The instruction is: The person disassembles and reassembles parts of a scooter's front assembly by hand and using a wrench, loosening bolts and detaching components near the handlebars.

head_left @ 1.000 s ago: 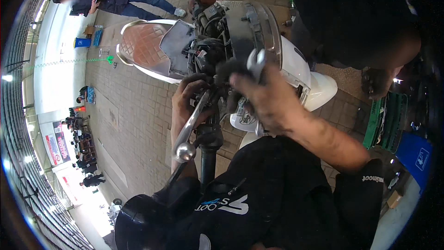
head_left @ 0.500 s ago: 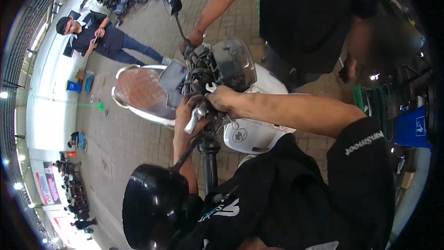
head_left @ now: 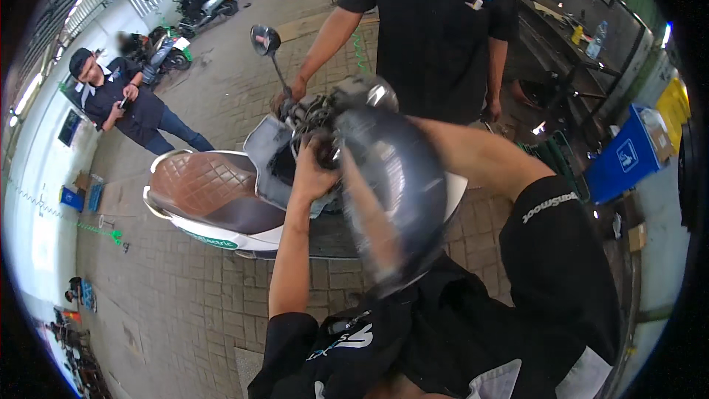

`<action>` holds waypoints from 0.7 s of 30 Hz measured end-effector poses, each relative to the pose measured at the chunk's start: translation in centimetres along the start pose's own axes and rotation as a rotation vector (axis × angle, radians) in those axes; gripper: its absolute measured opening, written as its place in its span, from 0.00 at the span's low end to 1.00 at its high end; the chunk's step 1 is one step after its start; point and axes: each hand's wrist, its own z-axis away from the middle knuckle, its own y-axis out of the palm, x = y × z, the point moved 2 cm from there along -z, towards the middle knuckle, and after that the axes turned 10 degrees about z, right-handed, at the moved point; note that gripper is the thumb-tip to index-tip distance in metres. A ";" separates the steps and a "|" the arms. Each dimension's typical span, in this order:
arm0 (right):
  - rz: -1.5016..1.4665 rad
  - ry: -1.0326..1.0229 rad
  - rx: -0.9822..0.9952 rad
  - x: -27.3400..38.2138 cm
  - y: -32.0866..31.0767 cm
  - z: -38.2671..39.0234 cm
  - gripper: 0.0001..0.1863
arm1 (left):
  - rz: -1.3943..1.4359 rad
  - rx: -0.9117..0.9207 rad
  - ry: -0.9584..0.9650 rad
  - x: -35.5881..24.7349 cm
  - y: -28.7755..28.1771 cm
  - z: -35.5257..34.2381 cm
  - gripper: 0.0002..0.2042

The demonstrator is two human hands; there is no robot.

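Note:
A white scooter stands before me, its brown quilted seat (head_left: 203, 181) to the left and its bared dark handlebar (head_left: 314, 114) in the middle. My left hand (head_left: 317, 170) is closed on the handlebar near its centre, fingers curled around dark parts; the exact spot gripped is partly hidden. From the right my right forearm (head_left: 473, 149) reaches in, but the hand is behind a large black rear-view mirror (head_left: 402, 185), blurred and close to me. Whether that hand holds anything is hidden. A second mirror (head_left: 264, 41) rises on the far side.
Across the scooter a co-worker (head_left: 436, 37) rests a hand (head_left: 293, 94) on the far handlebar end. Another person (head_left: 122, 96) stands at the left holding a small object. A blue bin (head_left: 624, 155) is at the right. Parked scooters (head_left: 207, 7) line the back left.
The near mirror has swung from the lower left to the middle, now covering my right hand. The wrench seen in that hand earlier is out of sight. My view has shifted.

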 end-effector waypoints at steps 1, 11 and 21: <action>0.038 0.001 -0.007 1.2 0.1 0.5 0.11 | 0.115 -0.015 -0.036 0.0 -1.0 0.7 0.26; 0.394 0.442 -0.100 3.2 -1.8 5.7 0.19 | -0.087 -0.174 0.092 -1.7 0.5 1.6 0.31; 0.673 0.462 0.104 4.3 -1.9 -0.1 0.26 | -0.252 0.270 -0.364 0.5 -2.6 0.0 0.51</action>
